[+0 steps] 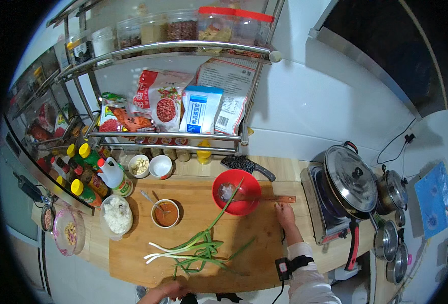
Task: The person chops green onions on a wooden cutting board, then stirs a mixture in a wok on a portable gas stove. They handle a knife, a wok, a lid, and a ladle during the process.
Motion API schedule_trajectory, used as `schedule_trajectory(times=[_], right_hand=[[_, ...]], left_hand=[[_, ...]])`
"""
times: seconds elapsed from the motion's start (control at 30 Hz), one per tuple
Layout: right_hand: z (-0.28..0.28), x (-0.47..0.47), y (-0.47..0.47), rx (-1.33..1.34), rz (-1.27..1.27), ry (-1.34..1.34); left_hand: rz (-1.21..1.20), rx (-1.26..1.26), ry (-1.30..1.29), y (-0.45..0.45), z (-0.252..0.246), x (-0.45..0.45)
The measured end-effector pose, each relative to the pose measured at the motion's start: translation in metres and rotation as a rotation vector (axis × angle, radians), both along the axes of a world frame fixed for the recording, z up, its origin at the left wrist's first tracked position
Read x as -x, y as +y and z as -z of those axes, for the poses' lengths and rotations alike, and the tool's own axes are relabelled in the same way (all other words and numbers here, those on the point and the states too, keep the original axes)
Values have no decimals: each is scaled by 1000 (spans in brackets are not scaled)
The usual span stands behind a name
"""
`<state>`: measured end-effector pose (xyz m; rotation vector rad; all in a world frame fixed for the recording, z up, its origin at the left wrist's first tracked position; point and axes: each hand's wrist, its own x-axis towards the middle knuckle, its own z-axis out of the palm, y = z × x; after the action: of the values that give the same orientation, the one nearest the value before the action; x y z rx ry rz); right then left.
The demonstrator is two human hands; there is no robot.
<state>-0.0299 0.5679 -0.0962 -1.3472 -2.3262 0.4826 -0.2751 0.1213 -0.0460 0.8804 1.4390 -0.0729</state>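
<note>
A bunch of green onions (pixel 197 252) lies on the wooden cutting board (pixel 132 266), its white ends to the left and one leaf reaching over the red bowl (pixel 246 178). The bowl holds some white stuff, and a wooden utensil (pixel 281 198) rests across it, handle to the right. My right hand (pixel 285 216) is at the board's right edge, just below that handle; whether its fingers hold anything is unclear. My left hand (pixel 174 289) is at the board's front edge, below the onions, its fingers partly hidden. A small bowl of brown sauce (pixel 165 213) with a spoon stands on the board.
A cleaver (pixel 246 167) lies behind the red bowl. Left are a tub of white rice (pixel 116 216), sauce bottles (pixel 85 192) and a pink-rimmed bowl (pixel 66 231). A lidded pan (pixel 351 182) sits on the stove at right, its handle pointing frontward. A metal rack (pixel 167 135) overhangs the back.
</note>
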Motion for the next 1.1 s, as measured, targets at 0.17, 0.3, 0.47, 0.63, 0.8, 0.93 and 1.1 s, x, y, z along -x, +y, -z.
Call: schedule_trajectory(times=[0.17,0.3,0.47,0.63,0.8,0.93,1.1], right_hand=[[20,40,49,-256,-22,105],[20,58,77,-253,-41,154],[17,80,99,-166,-6,124],[21,94,108,-245,13,-92],[14,100,109,-256,61,-57],[-9,79,100,-184,121,-40],[-28,41,60,-389,173,30]], left_hand=[[-192,28,-36,3,2,-18],[-273,162,-108,3,11,-20],[-320,123,-155,5,16,-25],[-245,113,-113,13,7,-30],[-274,58,-137,14,3,-29],[-258,9,-147,11,4,-26],[-280,-15,-106,14,-2,-20]])
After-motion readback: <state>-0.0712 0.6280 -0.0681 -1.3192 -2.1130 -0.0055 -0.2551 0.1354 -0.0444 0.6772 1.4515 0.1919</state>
